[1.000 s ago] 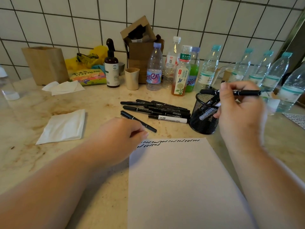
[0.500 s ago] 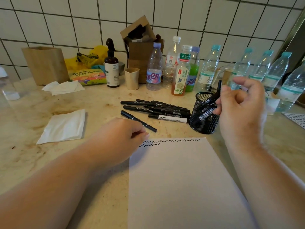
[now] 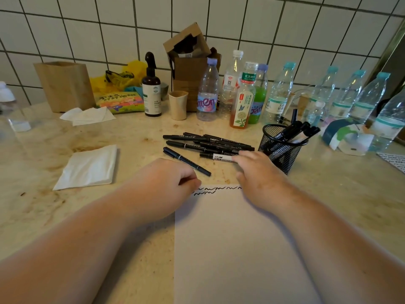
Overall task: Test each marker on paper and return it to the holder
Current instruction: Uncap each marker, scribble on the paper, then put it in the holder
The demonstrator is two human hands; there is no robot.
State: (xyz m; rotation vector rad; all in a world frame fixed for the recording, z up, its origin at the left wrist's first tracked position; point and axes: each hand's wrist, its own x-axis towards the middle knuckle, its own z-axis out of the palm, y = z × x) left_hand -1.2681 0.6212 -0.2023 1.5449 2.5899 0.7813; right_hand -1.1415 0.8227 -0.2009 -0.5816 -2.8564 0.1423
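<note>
- The right hand [image 3: 256,172] reaches over the paper's [image 3: 236,249] top edge, its straight fingers touching the white-barrelled marker [image 3: 219,157] at the near side of the marker pile [image 3: 208,144].
- The left hand [image 3: 166,185], loosely curled and holding nothing, rests on the paper's top left corner.
- The mesh holder [image 3: 280,148], with markers in it, stands on the table [image 3: 328,194] just right of the pile.

One mesh holder [image 3: 282,148] and one sheet of paper [image 3: 236,249] are on the counter. Two hands show. Loose markers [image 3: 208,145] lie piled, too overlapped to count exactly.
</note>
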